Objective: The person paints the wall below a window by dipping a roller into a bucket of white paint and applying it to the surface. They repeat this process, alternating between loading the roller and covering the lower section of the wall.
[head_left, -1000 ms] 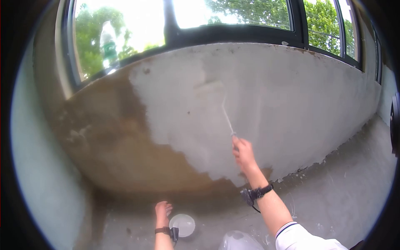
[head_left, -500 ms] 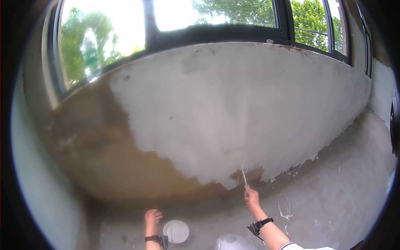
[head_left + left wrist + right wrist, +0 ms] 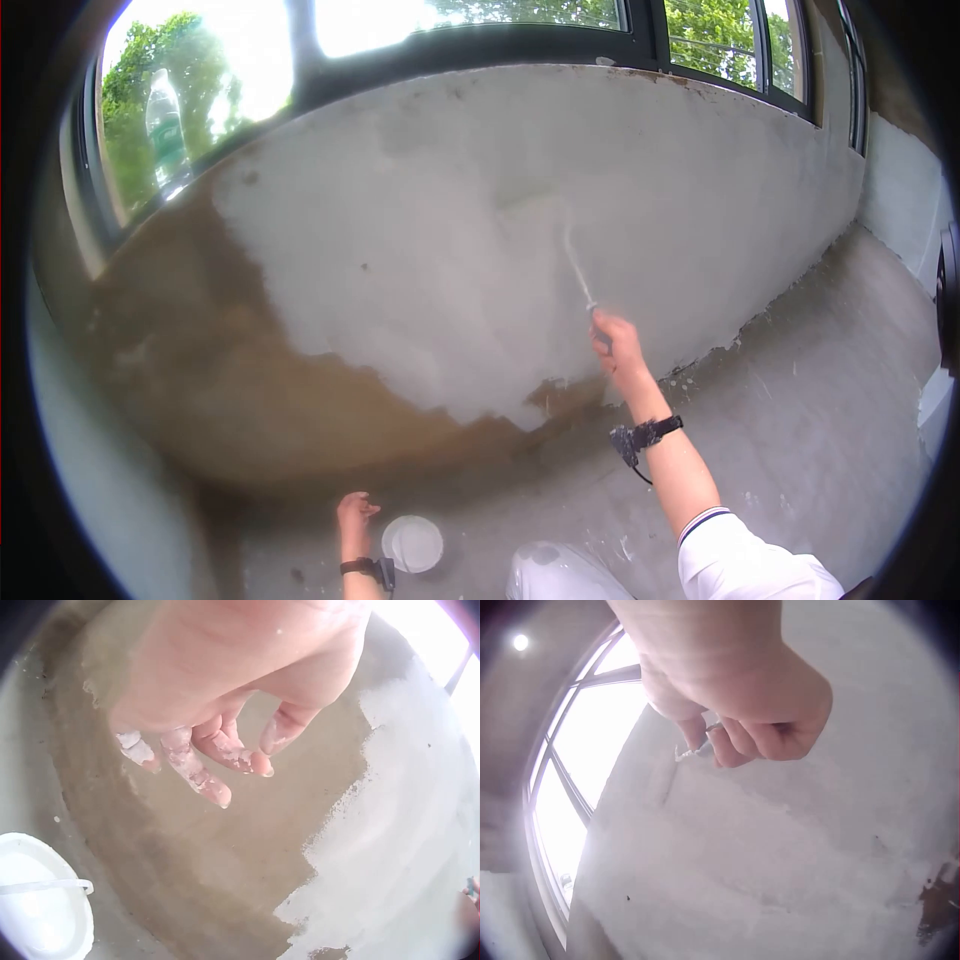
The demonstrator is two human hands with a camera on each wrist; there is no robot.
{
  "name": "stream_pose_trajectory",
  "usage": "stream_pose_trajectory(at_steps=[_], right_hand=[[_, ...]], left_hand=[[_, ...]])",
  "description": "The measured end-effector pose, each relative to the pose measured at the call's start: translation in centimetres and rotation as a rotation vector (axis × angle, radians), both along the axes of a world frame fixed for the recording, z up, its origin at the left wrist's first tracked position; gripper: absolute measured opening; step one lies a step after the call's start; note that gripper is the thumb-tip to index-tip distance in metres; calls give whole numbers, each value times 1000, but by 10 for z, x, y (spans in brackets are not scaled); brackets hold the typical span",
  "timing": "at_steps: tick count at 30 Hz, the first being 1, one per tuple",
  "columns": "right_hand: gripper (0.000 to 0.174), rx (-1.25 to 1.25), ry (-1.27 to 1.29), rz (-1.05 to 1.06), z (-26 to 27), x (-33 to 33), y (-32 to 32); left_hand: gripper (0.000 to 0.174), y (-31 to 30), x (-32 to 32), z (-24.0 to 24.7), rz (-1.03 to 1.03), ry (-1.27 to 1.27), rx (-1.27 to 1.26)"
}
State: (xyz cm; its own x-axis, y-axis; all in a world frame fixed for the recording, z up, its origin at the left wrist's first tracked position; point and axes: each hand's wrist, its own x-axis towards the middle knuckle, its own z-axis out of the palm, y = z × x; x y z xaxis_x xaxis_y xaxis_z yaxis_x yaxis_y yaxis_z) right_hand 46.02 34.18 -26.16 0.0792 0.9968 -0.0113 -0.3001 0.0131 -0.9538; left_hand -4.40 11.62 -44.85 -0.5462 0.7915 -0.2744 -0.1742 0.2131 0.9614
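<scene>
My right hand (image 3: 618,348) grips the handle of a paint roller (image 3: 577,265), its fingers curled round it in the right wrist view. The roller's thin frame runs up to its pale head, which lies blurred against the white-coated part of the wall (image 3: 430,230). To the left and along the bottom, the wall is bare brown (image 3: 230,370). My left hand (image 3: 240,675) hangs loosely curled with nothing in it, dried white paint on its fingers (image 3: 196,769). Beside it on the floor stands a white bucket (image 3: 84,930), its handle lying across the top.
Dark-framed windows (image 3: 640,50) run along the top of the wall. A plastic bottle (image 3: 165,125) with a green label stands at the left window. White spatters mark the grey floor (image 3: 800,400). A pale side wall (image 3: 80,430) closes off the left.
My right hand brought the roller down to the lower edge of the white area, then back up the wall. The head view has turned to the right. My left hand stays low beside the bucket.
</scene>
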Motion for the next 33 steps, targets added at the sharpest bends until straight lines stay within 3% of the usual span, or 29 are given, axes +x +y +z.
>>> stream_pose_trajectory(at_steps=[3,7,11,16,20,27,33], right_hand=[[36,-283,177,26,-89,-7,-27],[39,-517,139,112,-192,-10,-71],[38,-409,239,99,-146,-12,-65],[36,-147,316,47,-6,3,-3],[36,-94,190,70,-3,31,8],[41,-543,144,128,-199,18,-54],[38,-760,-56,129,-270,0,-93]], left_hand=[[26,0,6,15,6,13,130],[28,3,-3,12,24,32,192],[28,5,11,31,20,8,232],[25,6,10,24,-62,91,223],[24,2,11,24,-74,111,218],[22,5,0,20,-53,121,236],[22,5,20,37,-49,132,208]])
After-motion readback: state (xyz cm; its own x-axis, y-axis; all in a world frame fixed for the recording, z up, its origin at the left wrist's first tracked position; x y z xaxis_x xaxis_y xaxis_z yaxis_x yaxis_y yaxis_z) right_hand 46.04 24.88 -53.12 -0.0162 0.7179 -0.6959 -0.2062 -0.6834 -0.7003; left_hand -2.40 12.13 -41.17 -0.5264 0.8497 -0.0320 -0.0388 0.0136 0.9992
